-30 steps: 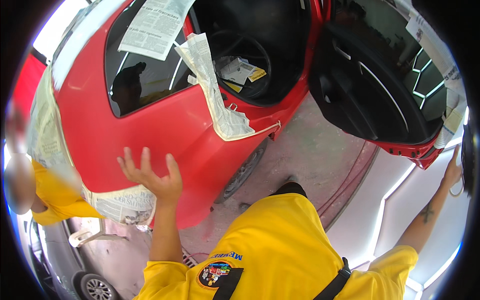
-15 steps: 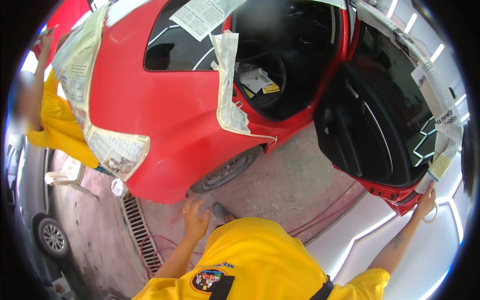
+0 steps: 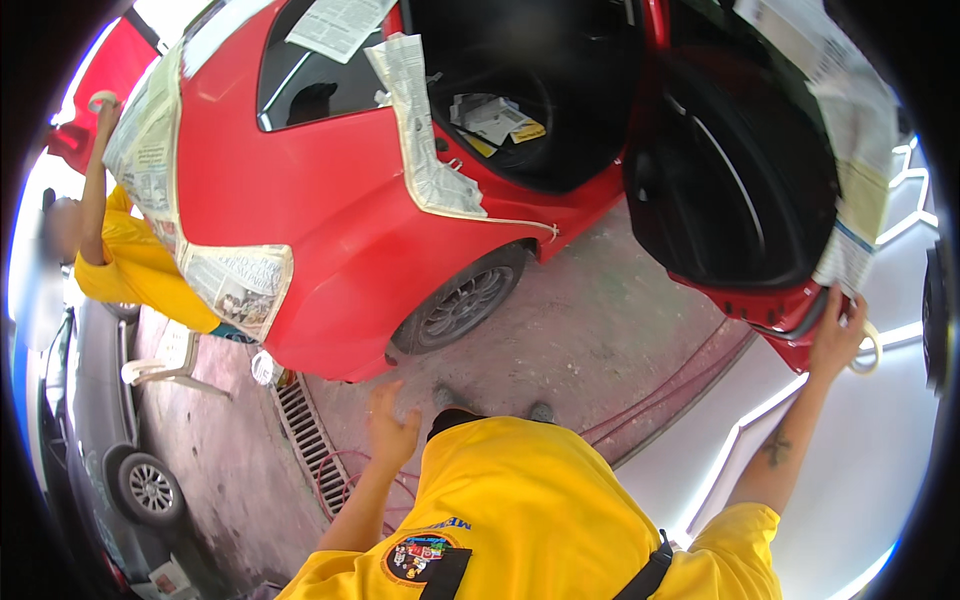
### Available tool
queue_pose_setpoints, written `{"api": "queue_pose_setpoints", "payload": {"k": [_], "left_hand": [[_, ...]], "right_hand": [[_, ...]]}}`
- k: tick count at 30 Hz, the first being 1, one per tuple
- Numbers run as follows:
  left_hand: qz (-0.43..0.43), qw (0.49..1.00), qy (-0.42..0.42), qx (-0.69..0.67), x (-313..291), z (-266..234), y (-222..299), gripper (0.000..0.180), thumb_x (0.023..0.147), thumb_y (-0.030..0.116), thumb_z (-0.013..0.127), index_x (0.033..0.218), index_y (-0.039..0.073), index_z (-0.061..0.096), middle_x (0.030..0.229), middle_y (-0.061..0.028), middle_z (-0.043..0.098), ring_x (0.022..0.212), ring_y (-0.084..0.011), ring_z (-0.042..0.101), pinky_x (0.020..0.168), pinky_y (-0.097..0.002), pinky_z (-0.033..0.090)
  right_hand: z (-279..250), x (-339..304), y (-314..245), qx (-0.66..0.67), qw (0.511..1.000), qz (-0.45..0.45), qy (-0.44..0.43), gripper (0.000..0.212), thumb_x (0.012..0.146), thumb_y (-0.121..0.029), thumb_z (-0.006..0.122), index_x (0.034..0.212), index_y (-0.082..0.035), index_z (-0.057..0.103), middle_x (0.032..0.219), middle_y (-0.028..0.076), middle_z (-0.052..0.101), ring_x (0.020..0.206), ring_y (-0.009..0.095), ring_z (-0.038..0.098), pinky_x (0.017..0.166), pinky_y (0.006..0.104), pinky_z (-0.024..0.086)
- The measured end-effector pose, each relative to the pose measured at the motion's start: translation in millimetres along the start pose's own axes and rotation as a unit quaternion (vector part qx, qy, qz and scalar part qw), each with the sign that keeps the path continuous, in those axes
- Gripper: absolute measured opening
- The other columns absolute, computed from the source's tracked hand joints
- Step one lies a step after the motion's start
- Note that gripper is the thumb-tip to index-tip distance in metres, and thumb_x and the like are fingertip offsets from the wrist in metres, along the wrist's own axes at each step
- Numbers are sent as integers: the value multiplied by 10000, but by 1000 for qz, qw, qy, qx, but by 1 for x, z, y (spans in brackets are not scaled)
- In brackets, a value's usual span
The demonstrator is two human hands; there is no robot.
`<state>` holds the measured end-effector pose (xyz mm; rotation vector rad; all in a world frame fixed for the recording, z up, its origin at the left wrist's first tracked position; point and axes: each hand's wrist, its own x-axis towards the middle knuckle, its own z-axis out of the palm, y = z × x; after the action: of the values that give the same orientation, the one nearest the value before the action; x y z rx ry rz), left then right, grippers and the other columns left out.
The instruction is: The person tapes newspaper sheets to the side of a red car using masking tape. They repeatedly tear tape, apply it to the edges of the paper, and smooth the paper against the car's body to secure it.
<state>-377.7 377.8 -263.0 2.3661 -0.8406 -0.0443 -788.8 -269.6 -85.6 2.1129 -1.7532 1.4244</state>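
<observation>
Head view, the only one we have. Our right hand [image 3: 835, 335] is stretched out to the lower corner of the open red car door [image 3: 740, 200]; its fingers [image 3: 822, 300] are curled up against the door's bottom edge, touching the red rim right by the newspaper masking [image 3: 850, 170] that hangs down the door's outer side. A roll of masking tape [image 3: 868, 348] sits ringed around that hand, approx. at the thumb side. Whether the fingers really clamp the door edge or just press on it, we can't tell.

Our left hand [image 3: 393, 432] hangs free in front of the yellow shirt [image 3: 530, 510], fingers [image 3: 385, 395] loosely spread and half open, holding nothing and touching nothing. It's nearest the rear wheel [image 3: 462, 300] and the red rear fender [image 3: 330, 230], but apart from both.

Containers next. The car's cabin [image 3: 540, 110], seen through the open doorway, has loose papers [image 3: 495, 118] lying inside on the dark floor/seat area, one w/ a yellow patch. More newspaper is taped over the door pillar [image 3: 420, 130], the rear window [image 3: 340, 25] and the tail lamp [image 3: 240, 285].

At the left rim a second person in a yellow shirt [image 3: 130, 270] reaches one hand [image 3: 103, 105] up to the car's rear, at the papered edge. A floor drain grate [image 3: 305, 440] runs beside the rear bumper, red hose [image 3: 660, 385] lies on the concrete, and a grey car [image 3: 95, 400] stands at the lower left.
</observation>
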Motion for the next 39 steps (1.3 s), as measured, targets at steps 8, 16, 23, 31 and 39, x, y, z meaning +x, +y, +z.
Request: {"api": "queue_pose_setpoints", "payload": {"k": [8, 16, 23, 31, 39], "left_hand": [[64, 993, -82, -51, 40, 23, 24, 618, 930, 156, 820, 1504, 28, 630, 1523, -293, 578, 1442, -491, 547, 1222, -541, 451], [45, 991, -65, -105, 81, -12, -64, 607, 928, 116, 829, 1492, 9, 631, 1491, -275, 604, 1417, -457, 576, 1216, -520, 450], [25, 988, -103, -113, 124, -16, -104, 567, 931, 111, 822, 1458, 3, 644, 1457, -261, 623, 1395, -441, 593, 1192, -510, 474], [66, 977, -119, -162, 171, -18, -80, 541, 934, 117, 817, 1438, 8, 656, 1434, -258, 633, 1385, -451, 601, 1192, -512, 481], [97, 960, -215, -150, 175, -6, -94, 528, 939, 136, 822, 1432, 28, 668, 1422, -263, 639, 1379, -458, 603, 1175, -516, 490]], "right_hand": [[2, -79, -142, 47, 993, -107, 23, 466, 872, -376, 979, 1194, -77, 823, 1184, 158, 753, 1123, 413, 693, 989, 506, 541], [10, -118, -240, 40, 992, -117, -30, 513, 817, -467, 981, 1171, -128, 829, 1185, 127, 738, 1124, 395, 692, 948, 519, 560], [35, -150, -310, 29, 988, -123, -87, 458, 854, -401, 954, 1214, -155, 811, 1221, 110, 739, 1161, 385, 687, 965, 521, 568], [34, -172, -328, -22, 985, -103, -137, 503, 865, -448, 938, 1246, -150, 799, 1259, 146, 743, 1215, 398, 672, 993, 529, 565], [8, -239, -274, -19, 982, 25, -187, 757, 856, -460, 954, 1470, -114, 678, 1400, 272, 683, 1315, 489, 627, 1113, 581, 504]]}}
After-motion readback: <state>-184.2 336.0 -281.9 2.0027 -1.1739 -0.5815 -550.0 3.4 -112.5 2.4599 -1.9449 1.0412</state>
